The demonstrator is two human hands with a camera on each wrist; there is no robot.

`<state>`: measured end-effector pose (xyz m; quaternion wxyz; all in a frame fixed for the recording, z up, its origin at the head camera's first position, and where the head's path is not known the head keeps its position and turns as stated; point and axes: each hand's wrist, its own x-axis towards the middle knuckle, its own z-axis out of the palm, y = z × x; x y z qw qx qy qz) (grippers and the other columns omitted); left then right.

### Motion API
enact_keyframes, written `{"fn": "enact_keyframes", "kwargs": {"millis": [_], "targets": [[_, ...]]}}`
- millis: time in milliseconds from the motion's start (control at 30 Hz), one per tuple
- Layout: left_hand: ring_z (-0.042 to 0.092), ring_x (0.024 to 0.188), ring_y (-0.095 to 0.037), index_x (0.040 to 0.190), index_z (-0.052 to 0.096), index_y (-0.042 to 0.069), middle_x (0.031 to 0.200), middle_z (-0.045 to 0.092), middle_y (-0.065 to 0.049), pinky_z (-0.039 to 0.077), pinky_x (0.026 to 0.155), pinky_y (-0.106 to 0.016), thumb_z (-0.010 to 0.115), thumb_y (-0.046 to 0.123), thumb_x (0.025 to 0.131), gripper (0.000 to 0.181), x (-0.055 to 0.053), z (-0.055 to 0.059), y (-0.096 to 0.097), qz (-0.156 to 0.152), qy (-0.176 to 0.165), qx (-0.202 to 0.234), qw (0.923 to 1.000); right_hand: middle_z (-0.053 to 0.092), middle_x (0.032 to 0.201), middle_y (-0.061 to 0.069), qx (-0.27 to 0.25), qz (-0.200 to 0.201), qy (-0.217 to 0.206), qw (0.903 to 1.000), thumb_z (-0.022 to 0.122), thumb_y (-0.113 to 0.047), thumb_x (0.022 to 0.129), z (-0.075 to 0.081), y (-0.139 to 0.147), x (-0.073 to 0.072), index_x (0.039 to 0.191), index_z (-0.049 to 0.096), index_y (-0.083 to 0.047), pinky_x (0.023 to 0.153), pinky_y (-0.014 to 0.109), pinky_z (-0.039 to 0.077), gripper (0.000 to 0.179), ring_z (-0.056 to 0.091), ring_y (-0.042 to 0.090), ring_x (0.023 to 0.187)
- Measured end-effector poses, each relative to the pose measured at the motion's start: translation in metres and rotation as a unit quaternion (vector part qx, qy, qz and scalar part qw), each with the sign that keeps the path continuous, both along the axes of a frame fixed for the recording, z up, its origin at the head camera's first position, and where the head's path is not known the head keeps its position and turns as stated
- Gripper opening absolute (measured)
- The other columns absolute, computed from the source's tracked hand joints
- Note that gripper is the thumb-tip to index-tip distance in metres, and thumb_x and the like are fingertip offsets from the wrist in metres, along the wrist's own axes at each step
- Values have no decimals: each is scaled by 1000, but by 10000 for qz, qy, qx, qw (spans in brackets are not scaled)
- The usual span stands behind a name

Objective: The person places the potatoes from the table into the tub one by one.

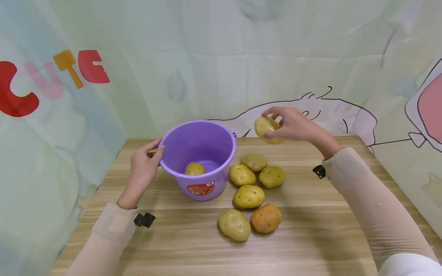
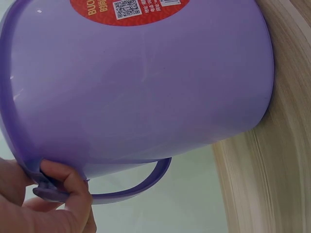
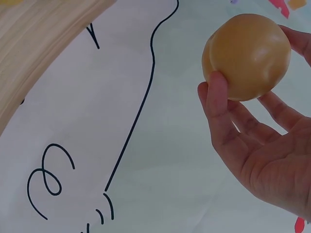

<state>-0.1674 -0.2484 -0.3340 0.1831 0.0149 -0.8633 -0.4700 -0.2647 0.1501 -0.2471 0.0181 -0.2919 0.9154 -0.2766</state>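
A purple bucket (image 1: pixel 203 188) stands on the table, tilted a little, with one yellow potato (image 1: pixel 195 168) visible inside. My left hand (image 1: pixel 143 165) pinches its rim at the left, where the handle joins, as the left wrist view shows near the bucket's handle (image 2: pixel 131 191). Up and to the right of the bucket, my right hand (image 1: pixel 291 124) holds a pale yellow potato (image 1: pixel 267 128) in the air between thumb and fingers. In the right wrist view that potato (image 3: pixel 248 56) sits in the fingertips, apart from everything else.
Right of the bucket lie several potatoes, among them a yellow potato (image 1: pixel 249 196), a greenish potato (image 1: pixel 272 176) and an orange-brown potato (image 1: pixel 266 218). They rest on a wood-grain table (image 1: pixel 186 245). A printed curtain (image 1: pixel 214 76) hangs behind the table and along its sides.
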Motion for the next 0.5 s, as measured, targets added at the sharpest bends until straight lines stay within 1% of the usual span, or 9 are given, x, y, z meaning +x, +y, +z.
{"fn": "enact_keyframes", "kwargs": {"millis": [67,267,400,500], "targets": [[69,92,-34,139,55,-3,124,64,-24,56,62,-12,56,17,102,42,0,0,0,2,-8,35,10000,61,120,22,-40,42,-7,10000,81,-28,82,0,-2,-1,133,60,-8,70,37,55,58,66,30,85],[70,88,-26,138,56,-3,124,64,-24,56,62,-11,57,16,102,42,0,1,1,10,-10,75,10000,62,119,20,-134,171,59,9997,82,-28,81,2,-12,0,132,60,-9,70,37,54,59,66,27,82],[70,88,-25,138,56,-3,123,64,-24,55,61,-11,57,16,102,41,0,1,1,-6,13,61,10000,63,119,17,-167,235,73,9996,83,-30,81,4,-21,2,133,60,-12,70,37,54,60,66,27,83],[69,86,-20,138,56,-3,123,64,-24,55,61,-11,57,17,102,42,0,1,1,-12,22,69,10000,63,120,15,-177,278,64,9994,83,-31,80,6,-27,3,134,60,-14,71,37,54,61,65,27,84]]}}
